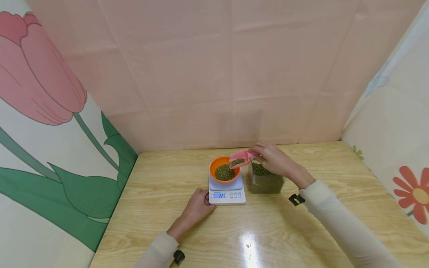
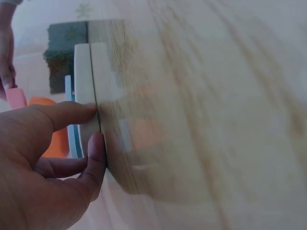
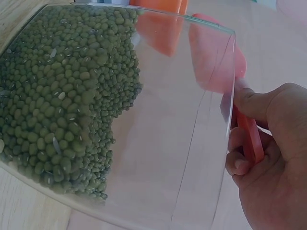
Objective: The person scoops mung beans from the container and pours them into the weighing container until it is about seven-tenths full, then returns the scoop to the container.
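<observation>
My right hand point(image 1: 273, 160) grips the handle of a pink scoop point(image 1: 240, 158) with green mung beans in it. The scoop is tilted over the right rim of an orange bowl point(image 1: 214, 169), which holds a heap of mung beans point(image 1: 224, 173). That bowl sits on a white kitchen scale point(image 1: 228, 200) with a lit display that seems to read 221. At the scale's front left corner, my left hand point(image 1: 197, 206) holds its edge between thumb and curled fingers. A clear container point(image 1: 267, 188) of mung beans stands right of the scale, below my right hand.
Everything stands on a wood-grain table point(image 1: 161, 175). Behind it hangs a pink cloth backdrop point(image 1: 201, 93). Flower-printed panels flank both sides, with a tulip point(image 1: 50, 70) on the left and a red flower point(image 1: 419, 195) on the right.
</observation>
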Tool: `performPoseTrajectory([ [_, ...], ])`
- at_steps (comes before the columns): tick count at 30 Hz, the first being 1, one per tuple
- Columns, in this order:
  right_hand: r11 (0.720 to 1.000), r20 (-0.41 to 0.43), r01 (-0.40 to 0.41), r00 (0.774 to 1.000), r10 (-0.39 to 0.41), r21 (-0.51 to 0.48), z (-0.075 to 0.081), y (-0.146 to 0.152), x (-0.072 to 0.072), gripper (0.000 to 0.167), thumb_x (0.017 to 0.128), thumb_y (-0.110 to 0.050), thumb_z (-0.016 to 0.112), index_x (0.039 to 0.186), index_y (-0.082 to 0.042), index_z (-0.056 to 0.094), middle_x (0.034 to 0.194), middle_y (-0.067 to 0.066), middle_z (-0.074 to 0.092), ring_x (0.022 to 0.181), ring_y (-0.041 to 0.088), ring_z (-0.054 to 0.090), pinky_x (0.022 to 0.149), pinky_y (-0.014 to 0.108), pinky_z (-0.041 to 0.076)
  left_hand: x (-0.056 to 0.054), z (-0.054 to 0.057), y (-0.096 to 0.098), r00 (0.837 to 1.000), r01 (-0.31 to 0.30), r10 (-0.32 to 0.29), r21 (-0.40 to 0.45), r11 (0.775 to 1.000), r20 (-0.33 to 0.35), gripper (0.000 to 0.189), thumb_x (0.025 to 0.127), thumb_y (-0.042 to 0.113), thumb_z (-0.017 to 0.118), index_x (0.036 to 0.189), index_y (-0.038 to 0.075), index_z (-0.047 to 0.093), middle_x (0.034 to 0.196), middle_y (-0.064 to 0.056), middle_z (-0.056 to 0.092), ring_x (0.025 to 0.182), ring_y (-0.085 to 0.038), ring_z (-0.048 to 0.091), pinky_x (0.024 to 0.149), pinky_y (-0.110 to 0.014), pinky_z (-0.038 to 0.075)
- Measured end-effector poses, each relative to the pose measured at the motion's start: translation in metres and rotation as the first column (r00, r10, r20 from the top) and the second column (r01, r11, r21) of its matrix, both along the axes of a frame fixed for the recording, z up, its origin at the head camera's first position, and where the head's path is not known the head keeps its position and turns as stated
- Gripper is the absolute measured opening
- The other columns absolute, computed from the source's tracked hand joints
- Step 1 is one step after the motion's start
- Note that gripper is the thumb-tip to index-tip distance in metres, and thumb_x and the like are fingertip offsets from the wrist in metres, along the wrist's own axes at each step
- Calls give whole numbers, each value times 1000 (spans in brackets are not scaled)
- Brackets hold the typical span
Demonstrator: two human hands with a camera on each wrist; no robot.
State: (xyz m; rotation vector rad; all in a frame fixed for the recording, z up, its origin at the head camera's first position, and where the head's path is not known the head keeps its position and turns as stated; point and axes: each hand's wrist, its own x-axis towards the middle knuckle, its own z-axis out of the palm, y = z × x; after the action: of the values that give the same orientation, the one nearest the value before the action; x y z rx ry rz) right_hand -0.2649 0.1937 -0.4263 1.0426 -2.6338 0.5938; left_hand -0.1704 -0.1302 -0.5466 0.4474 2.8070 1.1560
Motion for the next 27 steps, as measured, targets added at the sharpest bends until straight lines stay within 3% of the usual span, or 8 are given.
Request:
performPoseTrajectory([
  [27, 1000, 16, 5, 1000, -6, 30, 0, -5, 0, 20, 100, -9, 74, 119, -3, 76, 111, 9, 72, 100, 23, 68, 87, 41, 61, 1, 1, 1, 1000, -1, 1, 10, 1000, -8, 32, 86, 10, 85, 115, 2, 74, 90, -7, 60, 89, -17, 45, 70, -23, 39],
])
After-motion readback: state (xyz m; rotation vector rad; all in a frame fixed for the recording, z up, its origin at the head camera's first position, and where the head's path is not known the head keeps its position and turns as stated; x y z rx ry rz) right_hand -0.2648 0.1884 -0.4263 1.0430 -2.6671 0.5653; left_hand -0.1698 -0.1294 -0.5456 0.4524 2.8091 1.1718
